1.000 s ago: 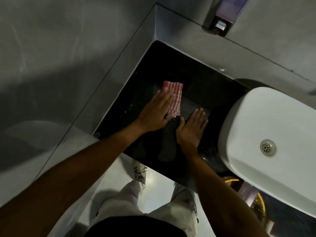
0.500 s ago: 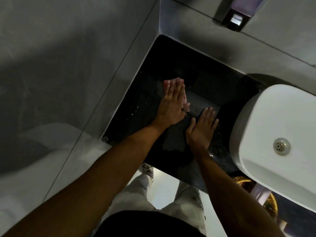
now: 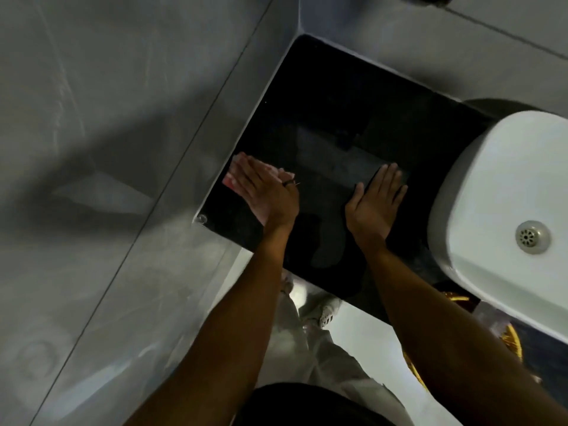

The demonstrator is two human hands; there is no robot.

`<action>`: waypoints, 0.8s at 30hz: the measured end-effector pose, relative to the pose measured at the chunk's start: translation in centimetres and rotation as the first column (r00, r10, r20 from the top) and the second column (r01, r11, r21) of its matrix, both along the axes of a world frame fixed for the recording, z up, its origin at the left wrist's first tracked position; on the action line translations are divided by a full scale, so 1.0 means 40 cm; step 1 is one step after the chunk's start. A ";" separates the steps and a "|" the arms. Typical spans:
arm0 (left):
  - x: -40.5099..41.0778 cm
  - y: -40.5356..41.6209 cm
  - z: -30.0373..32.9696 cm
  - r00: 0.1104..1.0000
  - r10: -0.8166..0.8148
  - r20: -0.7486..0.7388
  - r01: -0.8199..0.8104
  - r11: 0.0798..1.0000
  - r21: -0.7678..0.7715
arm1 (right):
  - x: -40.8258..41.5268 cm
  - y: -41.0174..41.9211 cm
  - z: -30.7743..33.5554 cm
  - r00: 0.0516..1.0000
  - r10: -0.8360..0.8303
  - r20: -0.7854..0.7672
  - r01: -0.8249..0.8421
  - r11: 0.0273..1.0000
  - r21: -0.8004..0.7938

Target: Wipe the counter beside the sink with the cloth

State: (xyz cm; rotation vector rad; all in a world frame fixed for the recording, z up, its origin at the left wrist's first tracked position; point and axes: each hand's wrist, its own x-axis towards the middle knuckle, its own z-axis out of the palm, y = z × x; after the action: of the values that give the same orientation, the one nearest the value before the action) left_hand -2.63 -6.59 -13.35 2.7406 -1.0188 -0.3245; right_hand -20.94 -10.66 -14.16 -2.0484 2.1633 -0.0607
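Observation:
The black glossy counter (image 3: 332,112) fills the corner between two grey walls, left of the white sink (image 3: 504,186). My left hand (image 3: 267,192) lies flat on the pink striped cloth (image 3: 229,179), pressing it against the counter at its left edge by the wall. Only the cloth's edges show around my fingers. My right hand (image 3: 376,201) rests flat on the bare counter with fingers spread, a short way left of the sink's rim, holding nothing.
Grey tiled walls (image 3: 123,118) close in the counter on the left and at the back. The sink's metal drain (image 3: 528,238) shows at right. Below the counter's front edge are my light trousers and a shoe (image 3: 325,309) on the pale floor.
My left hand has slid the cloth from the counter's middle toward the left wall and nearer the front edge. My right hand has stayed flat in about the same place.

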 end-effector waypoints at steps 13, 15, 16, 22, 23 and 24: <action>-0.096 0.275 -0.003 0.955 0.239 -0.173 -0.243 0.970 -0.002 | 0.001 0.005 -0.007 0.999 0.002 0.051 -0.001 1.000 -0.016; -0.101 0.296 0.001 0.963 0.190 -0.191 -0.202 0.978 -0.045 | -0.003 0.007 -0.009 0.998 0.003 0.059 -0.002 1.000 -0.025; -0.101 0.306 0.006 0.971 0.150 -0.185 -0.162 0.986 -0.047 | -0.003 0.007 -0.010 0.998 0.008 0.061 -0.007 1.000 -0.023; -0.078 0.419 0.071 0.938 0.278 -0.209 -0.210 0.931 0.298 | -0.015 0.029 0.056 0.993 0.029 0.113 -0.040 0.995 0.092; -0.059 0.448 0.082 0.897 0.371 -0.241 -0.282 0.899 0.335 | -0.015 0.035 0.077 0.985 0.029 0.169 -0.049 0.992 0.118; -0.041 0.478 0.098 0.871 0.407 -0.277 -0.309 0.890 0.336 | -0.012 0.044 0.099 0.967 0.033 0.254 -0.067 0.990 0.127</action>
State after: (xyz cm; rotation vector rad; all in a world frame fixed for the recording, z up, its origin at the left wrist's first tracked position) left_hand -4.27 12.52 -9.43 2.8932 -0.3777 -0.9015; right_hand -21.44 -8.90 -10.19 -1.9053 1.9094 -0.1548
